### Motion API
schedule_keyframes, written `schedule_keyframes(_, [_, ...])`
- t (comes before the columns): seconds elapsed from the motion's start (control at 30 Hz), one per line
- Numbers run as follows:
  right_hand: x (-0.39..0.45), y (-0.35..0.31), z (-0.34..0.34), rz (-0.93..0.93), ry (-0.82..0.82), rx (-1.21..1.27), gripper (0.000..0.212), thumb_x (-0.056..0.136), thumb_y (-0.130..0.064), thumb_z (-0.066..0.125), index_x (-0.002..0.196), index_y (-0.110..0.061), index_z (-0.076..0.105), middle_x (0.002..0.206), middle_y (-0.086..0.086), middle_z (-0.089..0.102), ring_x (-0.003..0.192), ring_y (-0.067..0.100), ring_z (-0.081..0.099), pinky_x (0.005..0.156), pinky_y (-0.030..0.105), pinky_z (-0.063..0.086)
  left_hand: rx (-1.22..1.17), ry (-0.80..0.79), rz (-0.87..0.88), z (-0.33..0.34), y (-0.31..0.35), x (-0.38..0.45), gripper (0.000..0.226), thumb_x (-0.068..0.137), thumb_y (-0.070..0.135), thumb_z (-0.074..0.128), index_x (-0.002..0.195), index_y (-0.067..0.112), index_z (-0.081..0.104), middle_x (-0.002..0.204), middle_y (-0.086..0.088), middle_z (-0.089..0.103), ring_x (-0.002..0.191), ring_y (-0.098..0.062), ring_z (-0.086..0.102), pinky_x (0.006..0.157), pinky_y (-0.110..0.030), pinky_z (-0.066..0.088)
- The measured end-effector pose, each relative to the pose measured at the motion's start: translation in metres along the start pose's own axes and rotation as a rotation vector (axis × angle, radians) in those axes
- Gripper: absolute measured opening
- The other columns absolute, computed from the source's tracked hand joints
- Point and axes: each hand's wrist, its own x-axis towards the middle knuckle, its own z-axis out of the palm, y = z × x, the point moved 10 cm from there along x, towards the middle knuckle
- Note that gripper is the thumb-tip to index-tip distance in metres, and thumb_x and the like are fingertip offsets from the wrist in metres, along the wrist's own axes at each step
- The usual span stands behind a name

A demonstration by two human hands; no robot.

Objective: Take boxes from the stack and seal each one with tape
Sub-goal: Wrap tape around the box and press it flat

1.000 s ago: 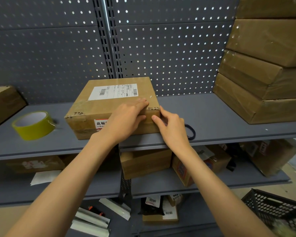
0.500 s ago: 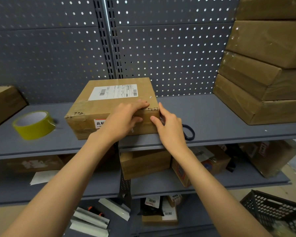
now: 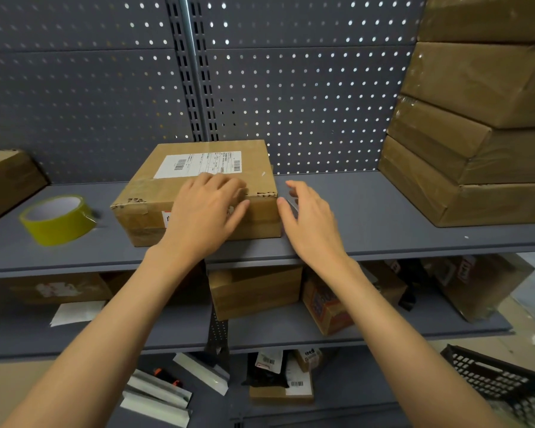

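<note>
So the cardboard box (image 3: pixel 198 186) with the shipping label sits mid-frame on the grey shelf (image 3: pixel 368 223), and it looks like tape already runs over its front edge and down the front face. My guess is this one's about sealed and getting its last smoothing. The left hand (image 3: pixel 204 214) lies over the front top edge, fingers fairly straight and pressing on the cardboard, thumb down the front face. The right hand (image 3: pixel 309 220) hangs just beside the box's right corner, fingers spread and relaxed, gripping nothing — I can't tell if it's touching.

What's left: the stack of boxes (image 3: pixel 476 134) at the right of the frame, several high. I can't say which of those are done.

The yellow tape roll (image 3: pixel 57 219) sits at the left on the same shelf, well apart from both hands. Lower shelves hold more cartons, and a black basket (image 3: pixel 501 378) sits lower right — nothing blocks the reach to the roll.
</note>
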Motion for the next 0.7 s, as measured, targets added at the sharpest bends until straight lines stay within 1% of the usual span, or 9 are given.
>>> schedule_keyframes(0.1, [-0.002,-0.005,-0.014,-0.055,0.027,-0.22,0.035,0.102,-0.032,0.038,0.131,-0.013,0.047,0.126,0.005,0.054,0.115,0.022,0.05,0.085,0.032,0.039,0.029,0.09,-0.023,-0.015,0.0,0.0,0.021,0.092,0.031,0.059,0.098,0.011,0.066,0.09,-0.009,0.065,0.082,-0.03,0.057,0.068,-0.033,0.036])
schedule_keyframes(0.17, [-0.003,-0.006,-0.022,-0.088,0.055,-0.325,0.034,0.102,-0.033,0.037,0.127,-0.012,0.049,0.122,0.005,0.055,0.111,0.023,0.05,0.085,0.032,0.039,0.028,0.12,-0.064,-0.02,-0.002,-0.002,0.02,0.091,0.03,0.061,0.092,0.01,0.066,0.083,-0.009,0.064,0.077,-0.029,0.056,0.065,-0.031,0.034])
schedule_keyframes(0.23, [-0.003,-0.009,-0.028,-0.133,0.101,-0.378,0.033,0.102,-0.032,0.039,0.122,-0.01,0.052,0.117,0.007,0.057,0.106,0.025,0.052,0.082,0.032,0.039,0.029,0.133,-0.094,-0.021,-0.003,-0.004,0.021,0.091,0.03,0.06,0.089,0.01,0.065,0.081,-0.008,0.063,0.076,-0.027,0.056,0.062,-0.03,0.036])
schedule_keyframes(0.3, [-0.004,-0.013,-0.032,-0.183,0.151,-0.396,0.03,0.101,-0.031,0.043,0.116,-0.008,0.055,0.11,0.009,0.058,0.1,0.027,0.054,0.078,0.033,0.039,0.039,0.148,-0.116,-0.024,-0.004,-0.008,0.021,0.091,0.031,0.06,0.089,0.011,0.065,0.08,-0.008,0.063,0.075,-0.025,0.056,0.06,-0.03,0.037])
schedule_keyframes(0.5, [-0.002,-0.039,-0.026,-0.283,0.224,-0.373,0.023,0.096,-0.026,0.051,0.103,-0.006,0.059,0.097,0.01,0.059,0.089,0.028,0.054,0.071,0.032,0.035,0.103,0.192,-0.206,-0.045,-0.02,-0.025,0.023,0.091,0.031,0.06,0.086,0.01,0.066,0.08,-0.008,0.065,0.074,-0.024,0.056,0.059,-0.028,0.032])
schedule_keyframes(0.63, [-0.002,-0.069,-0.011,-0.355,0.264,-0.346,0.02,0.09,-0.023,0.06,0.096,-0.004,0.062,0.089,0.012,0.062,0.081,0.029,0.056,0.068,0.038,0.044,0.145,0.194,-0.26,-0.057,-0.044,-0.039,0.024,0.091,0.032,0.058,0.088,0.009,0.065,0.084,-0.01,0.066,0.076,-0.025,0.056,0.06,-0.029,0.032])
schedule_keyframes(0.7, [-0.002,-0.086,0.001,-0.382,0.25,-0.334,0.02,0.09,-0.023,0.061,0.097,-0.004,0.062,0.091,0.012,0.062,0.081,0.029,0.057,0.069,0.039,0.045,0.154,0.192,-0.27,-0.062,-0.057,-0.048,0.023,0.091,0.03,0.059,0.087,0.008,0.065,0.082,-0.01,0.065,0.075,-0.027,0.056,0.059,-0.03,0.032])
